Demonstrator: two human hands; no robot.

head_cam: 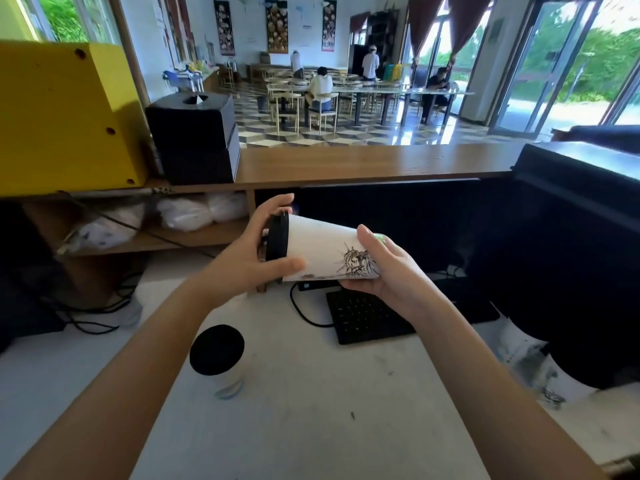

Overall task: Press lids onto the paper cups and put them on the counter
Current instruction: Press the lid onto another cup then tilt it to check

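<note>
Cup (322, 252) held sideways in mid-air over white worktop (311, 393), mouth end to the left, base end to the right. Black lid (277, 239) seated on mouth end; whether fully snapped down can't be told, rim partly hidden by fingers. Left hand (252, 254) wrapped round lid, thumb lying on cup wall just past lid rim, fingers curled over top edge. Right hand (384, 268) cupped round base end, thumb on top, fingers underneath; base itself covered by palm. Line-drawing print seen on cup wall next to right thumb, lower part cut off by hand.

2nd cup (221, 362) stood upright on worktop, near left forearm, black lid on, wall mostly hidden from above.

Keyboard (363, 317) lies behind, partly masked by right wrist. Wooden counter (363, 161) runs across beyond the hands, well apart from both cups. Dark monitor (571, 237) at right, edge cropped. Stuff on lower shelf (180, 237) at left blurred, not identifiable.
</note>
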